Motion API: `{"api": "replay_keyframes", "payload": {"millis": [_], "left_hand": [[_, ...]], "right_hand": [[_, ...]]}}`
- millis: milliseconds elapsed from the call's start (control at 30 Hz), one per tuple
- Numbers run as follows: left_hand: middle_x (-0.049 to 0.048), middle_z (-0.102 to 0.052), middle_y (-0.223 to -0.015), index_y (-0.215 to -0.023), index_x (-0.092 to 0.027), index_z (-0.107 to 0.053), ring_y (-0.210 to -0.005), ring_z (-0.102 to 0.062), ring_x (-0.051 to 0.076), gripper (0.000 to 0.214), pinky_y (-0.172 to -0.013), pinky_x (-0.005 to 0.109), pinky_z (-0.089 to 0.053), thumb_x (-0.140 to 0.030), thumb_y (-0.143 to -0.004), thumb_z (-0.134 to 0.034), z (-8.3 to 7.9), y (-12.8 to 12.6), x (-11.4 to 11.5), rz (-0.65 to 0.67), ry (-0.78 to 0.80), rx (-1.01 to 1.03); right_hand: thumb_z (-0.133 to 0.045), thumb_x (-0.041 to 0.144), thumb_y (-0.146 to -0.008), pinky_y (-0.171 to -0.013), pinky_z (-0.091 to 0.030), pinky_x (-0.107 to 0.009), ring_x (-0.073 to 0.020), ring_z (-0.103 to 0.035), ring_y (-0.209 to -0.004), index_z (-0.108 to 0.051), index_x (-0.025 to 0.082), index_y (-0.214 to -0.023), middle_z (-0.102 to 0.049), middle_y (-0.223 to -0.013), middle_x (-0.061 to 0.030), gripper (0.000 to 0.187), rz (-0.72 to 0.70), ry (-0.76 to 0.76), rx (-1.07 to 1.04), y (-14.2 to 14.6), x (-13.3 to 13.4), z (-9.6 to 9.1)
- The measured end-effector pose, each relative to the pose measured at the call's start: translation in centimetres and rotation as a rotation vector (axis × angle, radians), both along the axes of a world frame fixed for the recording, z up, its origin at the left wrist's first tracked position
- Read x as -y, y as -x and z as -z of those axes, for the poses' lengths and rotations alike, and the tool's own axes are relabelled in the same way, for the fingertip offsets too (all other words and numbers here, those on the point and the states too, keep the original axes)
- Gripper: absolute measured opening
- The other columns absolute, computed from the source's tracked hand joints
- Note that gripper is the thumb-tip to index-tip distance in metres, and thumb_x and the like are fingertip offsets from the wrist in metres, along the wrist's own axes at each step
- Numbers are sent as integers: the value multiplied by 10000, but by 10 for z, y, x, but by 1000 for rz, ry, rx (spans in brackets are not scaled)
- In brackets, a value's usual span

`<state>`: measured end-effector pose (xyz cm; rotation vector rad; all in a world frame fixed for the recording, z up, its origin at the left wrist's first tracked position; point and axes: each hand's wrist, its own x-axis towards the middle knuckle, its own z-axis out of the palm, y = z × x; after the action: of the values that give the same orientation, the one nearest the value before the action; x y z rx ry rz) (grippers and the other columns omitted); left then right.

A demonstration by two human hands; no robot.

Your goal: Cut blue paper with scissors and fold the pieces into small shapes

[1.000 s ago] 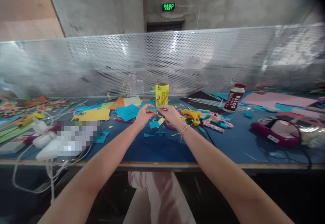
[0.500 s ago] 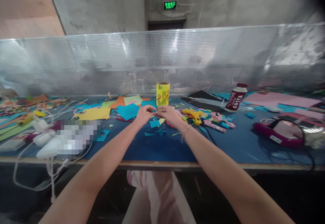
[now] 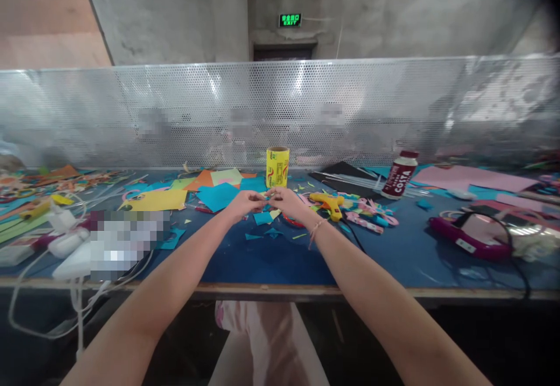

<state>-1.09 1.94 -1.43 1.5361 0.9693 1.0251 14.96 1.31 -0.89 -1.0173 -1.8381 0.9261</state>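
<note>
Both my arms reach out over a blue table (image 3: 280, 258). My left hand (image 3: 243, 203) and my right hand (image 3: 286, 200) meet fingertip to fingertip above the tabletop, each pinched on a tiny piece that is too small to name. Just under them lie small blue paper scraps (image 3: 262, 218) and a red ring-shaped item (image 3: 292, 221). A yellow labelled roll (image 3: 277, 167) stands upright right behind my hands. A yellow glue gun (image 3: 328, 202) lies just right of my right hand.
Coloured paper sheets (image 3: 160, 199) lie at the left, with white devices and cables (image 3: 65, 246) near the front edge. A Costa bottle (image 3: 399, 175), pink sheets (image 3: 472, 177) and a magenta device (image 3: 470, 235) are at the right. A perforated metal screen (image 3: 280, 112) closes the table's back.
My hands stay together and keep pinching at the same spot; the fingers shift slightly. The camera has tilted down a little, so everything sits slightly higher or closer.
</note>
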Motion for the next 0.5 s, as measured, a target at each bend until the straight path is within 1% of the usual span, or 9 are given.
{"api": "replay_keyframes", "payload": {"millis": [67,133,200,233,300,333,400,433,500], "left_hand": [[36,-595,-613,-659,-149,-626,-575,-547,117,180,-620,256,-454,-323,-631,-664,1,3,-4,-20,-33,-23],[45,-599,-627,-636,-165,-629,-614,-550,141,160,-634,257,-446,-324,-639,-645,3,8,-11,-110,-140,-121],[53,-607,-646,-593,-184,-629,-702,-556,174,85,-716,266,-434,-256,-590,-675,7,13,-18,-193,-314,-261],[60,-618,-679,-601,-191,-632,-768,-559,195,67,-775,277,-421,-223,-570,-682,9,16,-22,-226,-380,-309],[84,-634,-852,-711,-188,-649,-945,-533,239,142,-885,307,-372,-194,-571,-672,14,22,-28,-305,-450,-446],[96,-619,-961,-798,-182,-649,-1027,-501,252,199,-922,323,-346,-205,-601,-650,15,26,-31,-354,-448,-566],[117,-542,-1147,-990,-179,-609,-1128,-437,272,324,-950,359,-321,-264,-679,-585,16,33,-35,-422,-393,-841],[129,-502,-1202,-1069,-181,-574,-1152,-416,289,383,-948,383,-319,-302,-706,-557,17,37,-37,-440,-357,-954],[154,-460,-1248,-1175,-190,-509,-1162,-401,336,487,-930,439,-323,-386,-729,-522,17,44,-41,-445,-282,-1092]], "right_hand": [[-554,104,-675,-576,-486,-235,-121,-608,-566,-550,165,-834,-598,-566,32,171,-14,-13,54,-4,1,-3],[-581,140,-662,-570,-486,-244,-128,-606,-558,-567,161,-820,-604,-559,24,159,-78,37,111,-10,1,-4],[-600,185,-652,-573,-488,-253,-132,-605,-556,-593,156,-768,-622,-584,5,120,-195,101,165,-15,1,-4],[-605,207,-649,-578,-489,-254,-132,-606,-560,-605,153,-737,-630,-601,-4,103,-248,124,192,-17,1,-3],[-613,240,-642,-585,-488,-246,-131,-608,-572,-625,151,-694,-634,-613,-11,103,-309,145,251,-20,2,-1],[-617,250,-637,-587,-487,-240,-132,-611,-581,-633,152,-691,-632,-613,-11,113,-312,152,283,-21,2,0],[-625,269,-629,-574,-482,-233,-134,-612,-585,-642,157,-712,-628,-612,-5,140,-291,169,352,-21,2,2],[-629,281,-627,-561,-477,-231,-133,-609,-577,-645,162,-728,-628,-620,-4,157,-278,171,400,-21,2,2],[-640,308,-620,-538,-459,-225,-129,-596,-569,-652,173,-748,-633,-652,-4,186,-265,137,513,-21,2,2]]}}
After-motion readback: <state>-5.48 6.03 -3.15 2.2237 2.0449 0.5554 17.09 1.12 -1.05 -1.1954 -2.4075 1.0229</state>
